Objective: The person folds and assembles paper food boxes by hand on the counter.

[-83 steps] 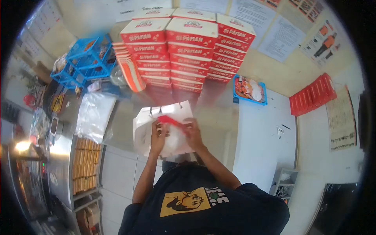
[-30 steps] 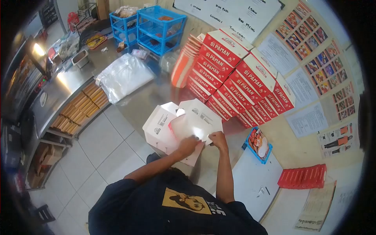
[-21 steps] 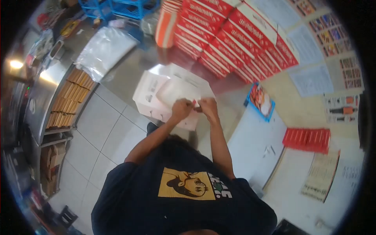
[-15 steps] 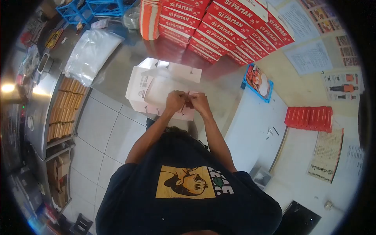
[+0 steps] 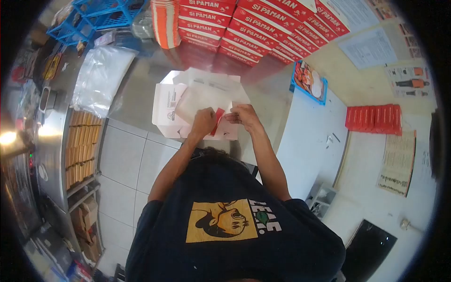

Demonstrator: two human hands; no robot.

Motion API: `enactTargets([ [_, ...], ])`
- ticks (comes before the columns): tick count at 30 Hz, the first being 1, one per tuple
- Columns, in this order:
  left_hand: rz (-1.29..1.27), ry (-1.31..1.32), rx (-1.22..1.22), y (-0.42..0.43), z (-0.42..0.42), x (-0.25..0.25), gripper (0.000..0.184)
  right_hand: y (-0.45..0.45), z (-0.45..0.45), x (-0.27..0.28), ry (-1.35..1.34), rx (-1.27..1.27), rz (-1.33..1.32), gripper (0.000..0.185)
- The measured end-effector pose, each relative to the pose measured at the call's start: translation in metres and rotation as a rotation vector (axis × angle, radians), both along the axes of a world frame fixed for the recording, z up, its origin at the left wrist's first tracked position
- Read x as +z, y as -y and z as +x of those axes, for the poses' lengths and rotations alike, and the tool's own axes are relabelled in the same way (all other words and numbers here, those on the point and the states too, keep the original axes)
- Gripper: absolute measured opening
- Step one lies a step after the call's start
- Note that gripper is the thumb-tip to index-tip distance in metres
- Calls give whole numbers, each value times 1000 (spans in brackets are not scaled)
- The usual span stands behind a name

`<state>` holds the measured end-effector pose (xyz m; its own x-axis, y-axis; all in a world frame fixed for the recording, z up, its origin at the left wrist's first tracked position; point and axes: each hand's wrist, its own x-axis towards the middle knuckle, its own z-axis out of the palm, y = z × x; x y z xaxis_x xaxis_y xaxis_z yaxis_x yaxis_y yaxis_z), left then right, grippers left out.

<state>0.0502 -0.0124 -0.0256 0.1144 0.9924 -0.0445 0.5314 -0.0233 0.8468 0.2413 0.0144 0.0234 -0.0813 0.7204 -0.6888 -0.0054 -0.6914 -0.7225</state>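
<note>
An unfolded white cardboard box blank [image 5: 165,105] lies on the metal counter, with a pale translucent sheet [image 5: 195,96] over its middle. My left hand [image 5: 204,123] is closed at the near side of the blank, against a folded red flap [image 5: 218,120]; what its fingers grip is too small to make out. To the right of the flap, my right hand [image 5: 244,116] has its fingers partly spread, pointing left over the blank's near right part. Nothing shows in its fingers.
Stacked red-and-white boxes [image 5: 253,28] stand at the back, beside striped orange-and-white cartons [image 5: 165,23]. Clear plastic bags [image 5: 101,77] lie on the left. A blue tray [image 5: 309,83] is at the right, near red packs [image 5: 373,119] by the wall. Blue racks [image 5: 110,19] stand back left.
The view has swung and tilted. Both hands were joined at the blank's near edge; now they are apart, and my right hand has opened. The red flap between them shows more.
</note>
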Motion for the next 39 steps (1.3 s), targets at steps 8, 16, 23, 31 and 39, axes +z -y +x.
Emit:
enactTargets([
  [8, -37, 76, 44, -14, 4, -3, 18, 10, -36, -15, 476, 294, 275, 23],
  [16, -298, 242, -110, -33, -49, 107, 18, 1, -37, 92, 407, 549, 315, 37],
  [23, 750, -318, -509, -131, -118, 131, 31, -80, -81, 67, 909, 868, 1116, 41],
  [31, 520, -468, -845, -145, -138, 103, 29, -80, -99, 107, 1036, 1147, 861, 29],
  [39, 831, -394, -679, -116, -131, 87, 17, -64, -56, 79, 1191, 1068, 1076, 28],
])
